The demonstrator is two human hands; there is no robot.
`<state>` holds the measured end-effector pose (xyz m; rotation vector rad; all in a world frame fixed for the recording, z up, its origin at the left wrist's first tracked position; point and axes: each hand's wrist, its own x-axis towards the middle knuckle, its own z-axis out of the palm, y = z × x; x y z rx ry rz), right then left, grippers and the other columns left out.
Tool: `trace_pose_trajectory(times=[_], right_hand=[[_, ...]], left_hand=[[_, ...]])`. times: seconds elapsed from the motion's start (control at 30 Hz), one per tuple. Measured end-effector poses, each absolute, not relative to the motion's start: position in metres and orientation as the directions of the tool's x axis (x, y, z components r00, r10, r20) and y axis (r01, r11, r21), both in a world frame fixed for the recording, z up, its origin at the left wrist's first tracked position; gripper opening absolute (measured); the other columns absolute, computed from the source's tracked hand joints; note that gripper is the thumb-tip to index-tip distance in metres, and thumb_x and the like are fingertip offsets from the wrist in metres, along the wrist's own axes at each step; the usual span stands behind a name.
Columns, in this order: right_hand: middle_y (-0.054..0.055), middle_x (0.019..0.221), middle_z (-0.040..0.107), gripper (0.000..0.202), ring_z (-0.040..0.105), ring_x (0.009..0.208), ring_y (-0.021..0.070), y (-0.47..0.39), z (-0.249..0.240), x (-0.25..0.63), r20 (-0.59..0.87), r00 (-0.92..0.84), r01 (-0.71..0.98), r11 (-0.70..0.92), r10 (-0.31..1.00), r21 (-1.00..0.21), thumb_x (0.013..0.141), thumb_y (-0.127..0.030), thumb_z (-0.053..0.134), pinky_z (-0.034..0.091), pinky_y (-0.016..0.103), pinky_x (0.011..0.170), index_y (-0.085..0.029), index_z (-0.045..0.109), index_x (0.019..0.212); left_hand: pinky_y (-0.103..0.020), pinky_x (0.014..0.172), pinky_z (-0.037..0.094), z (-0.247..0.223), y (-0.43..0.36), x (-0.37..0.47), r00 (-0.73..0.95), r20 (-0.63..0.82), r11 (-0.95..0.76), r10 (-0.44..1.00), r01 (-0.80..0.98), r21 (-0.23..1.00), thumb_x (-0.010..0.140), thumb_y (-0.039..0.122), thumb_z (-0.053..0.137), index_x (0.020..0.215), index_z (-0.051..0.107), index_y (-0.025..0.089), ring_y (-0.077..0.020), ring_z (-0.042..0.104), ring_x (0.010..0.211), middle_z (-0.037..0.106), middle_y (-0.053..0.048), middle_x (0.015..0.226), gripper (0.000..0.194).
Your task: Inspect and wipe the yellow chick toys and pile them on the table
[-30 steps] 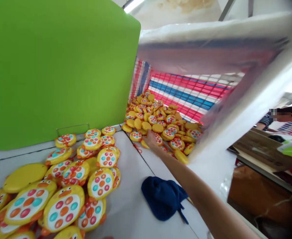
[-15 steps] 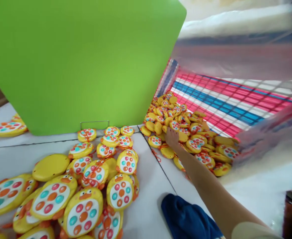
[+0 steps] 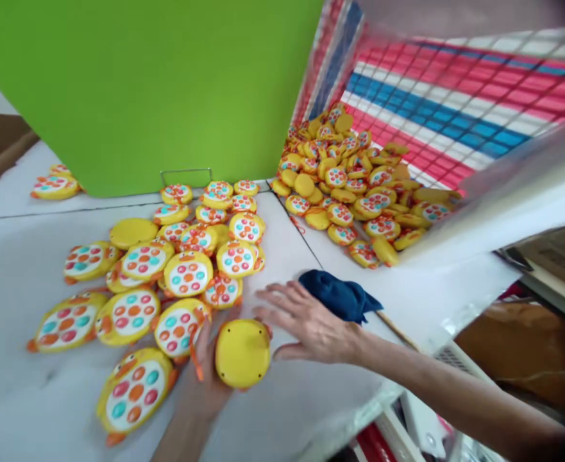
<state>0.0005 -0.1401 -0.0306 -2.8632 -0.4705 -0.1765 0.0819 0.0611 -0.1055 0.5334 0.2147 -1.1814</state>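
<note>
My left hand [image 3: 206, 384] has its fingers wrapped round the left side of a yellow duck toy [image 3: 242, 354], held low over the table with its plain back up and small dark holes showing. An orange string hangs by the fingers. Just to the right of that toy, my right hand [image 3: 311, 326] is spread with nothing in it, its fingertips close to the toy's edge. Several other duck toys [image 3: 188, 274], white-bellied with coloured round bumps, lie to the left and beyond my left hand, mostly face up and partly overlapping.
A large heap of duck toys [image 3: 344, 176] lies at the right back against a striped sheet [image 3: 436, 119] behind mesh. A green board [image 3: 167, 90] stands behind the table [image 3: 17, 269]. A dark blue cloth on a stick [image 3: 337, 294] lies beyond my right hand.
My right hand has left the heap and come back toward me, now spread and blurred less. My left hand has entered view holding a duck toy. The view has tilted downward.
</note>
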Motion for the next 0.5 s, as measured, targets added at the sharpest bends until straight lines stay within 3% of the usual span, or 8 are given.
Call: trace_pose_trajectory(times=[0.07, 0.13, 0.17, 0.23, 0.3, 0.43, 0.5], right_hand=[[0.012, 0.142, 0.038, 0.058, 0.033, 0.131, 0.0310, -0.149, -0.043, -0.019, 0.151, 0.988, 0.034, -0.988, 0.012, -0.148, 0.089, -0.056, 0.039, 0.033, 0.053, 0.102, -0.024, 0.041, 0.137], [0.016, 0.140, 0.039, 0.052, 0.035, 0.128, 0.0333, -0.167, -0.066, -0.039, 0.155, 0.928, -0.327, -0.940, -0.340, -0.101, 0.093, -0.049, 0.031, 0.039, 0.054, 0.095, -0.021, 0.043, 0.135], [0.018, 0.138, 0.041, 0.053, 0.038, 0.125, 0.0347, -0.176, -0.079, -0.049, 0.129, 0.898, -0.413, -0.907, -0.420, -0.079, 0.092, -0.049, 0.034, 0.041, 0.054, 0.090, -0.019, 0.044, 0.134], [0.016, 0.132, 0.047, 0.047, 0.043, 0.119, 0.0325, -0.189, -0.103, -0.064, 0.185, 0.856, -0.476, -0.876, -0.482, -0.080, 0.091, -0.044, 0.038, 0.039, 0.052, 0.093, -0.020, 0.049, 0.130], [0.014, 0.124, 0.053, 0.041, 0.047, 0.113, 0.0302, -0.194, -0.114, -0.069, 0.249, 0.797, -0.519, -0.835, -0.551, -0.184, 0.088, -0.041, 0.043, 0.037, 0.049, 0.094, -0.020, 0.056, 0.121], [0.007, 0.080, 0.063, 0.039, 0.057, 0.077, 0.0217, -0.168, -0.091, -0.053, 0.204, 0.693, -0.570, -0.699, -0.691, -0.431, 0.086, -0.049, 0.044, 0.047, 0.035, 0.071, -0.016, 0.060, 0.100], [0.004, 0.076, 0.061, 0.039, 0.057, 0.069, 0.0171, -0.129, -0.073, -0.040, 0.191, 0.752, -0.458, -0.708, -0.631, -0.537, 0.088, -0.049, 0.041, 0.046, 0.028, 0.064, -0.016, 0.057, 0.102]], left_hand=[[-0.045, 0.073, 0.054, -0.100, 0.063, 0.081, 0.374, -0.455, 0.267, -0.808, 0.921, 0.283, 0.086, 0.050, 0.045, 0.125, 0.052, 0.018, -0.0330, 0.062, 0.100, 0.067, -0.016, 0.103, 0.051], [-0.043, 0.071, 0.054, -0.097, 0.064, 0.080, 0.384, -0.481, 0.268, -0.788, 0.918, 0.294, 0.088, 0.047, 0.041, 0.126, 0.050, 0.013, -0.0314, 0.064, 0.094, 0.067, -0.016, 0.100, 0.052], [-0.041, 0.070, 0.055, -0.095, 0.064, 0.080, 0.397, -0.486, 0.274, -0.779, 0.912, 0.306, 0.089, 0.047, 0.040, 0.126, 0.051, 0.013, -0.0304, 0.065, 0.092, 0.068, -0.016, 0.099, 0.051], [-0.039, 0.067, 0.055, -0.094, 0.063, 0.079, 0.423, -0.476, 0.289, -0.771, 0.898, 0.331, 0.090, 0.047, 0.039, 0.125, 0.052, 0.013, -0.0282, 0.066, 0.087, 0.068, -0.015, 0.097, 0.051], [-0.036, 0.065, 0.055, -0.092, 0.062, 0.079, 0.441, -0.463, 0.300, -0.769, 0.888, 0.348, 0.089, 0.048, 0.039, 0.123, 0.054, 0.012, -0.0269, 0.067, 0.084, 0.068, -0.015, 0.096, 0.051], [-0.034, 0.066, 0.055, -0.088, 0.061, 0.077, 0.432, -0.474, 0.302, -0.767, 0.895, 0.327, 0.090, 0.048, 0.038, 0.118, 0.057, 0.011, -0.0251, 0.066, 0.084, 0.068, -0.014, 0.095, 0.050], [-0.034, 0.070, 0.055, -0.087, 0.061, 0.077, 0.434, -0.466, 0.315, -0.771, 0.896, 0.314, 0.090, 0.049, 0.038, 0.116, 0.058, 0.010, -0.0239, 0.066, 0.086, 0.068, -0.014, 0.096, 0.051]])
